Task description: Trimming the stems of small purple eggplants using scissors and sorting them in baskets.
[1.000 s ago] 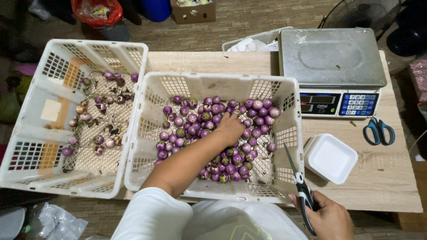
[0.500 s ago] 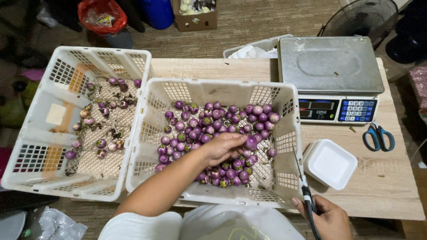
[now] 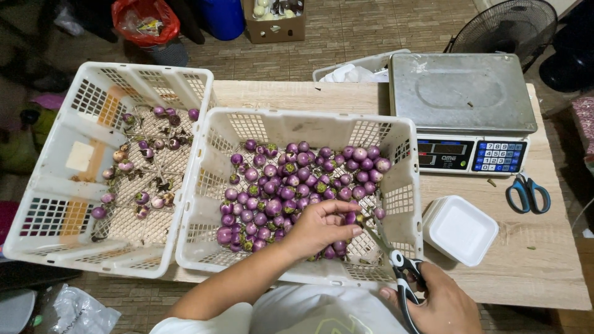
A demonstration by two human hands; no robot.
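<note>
Whereas a second ago it lay flat among the purple fruits, the left hand [image 3: 322,227] now pinches one small purple eggplant [image 3: 350,218] above the near-right corner of the white basket [image 3: 309,127], meeting the scissors [image 3: 396,266] clasped in the right hand [image 3: 442,303].

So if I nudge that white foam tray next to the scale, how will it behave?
The foam tray looks thin and empty, so probably very light; a nudge would likely skid it across the wooden table. It sits flat and shallow, so tipping seems unlikely. Foam tends to dent or crack if squeezed hard.
</note>
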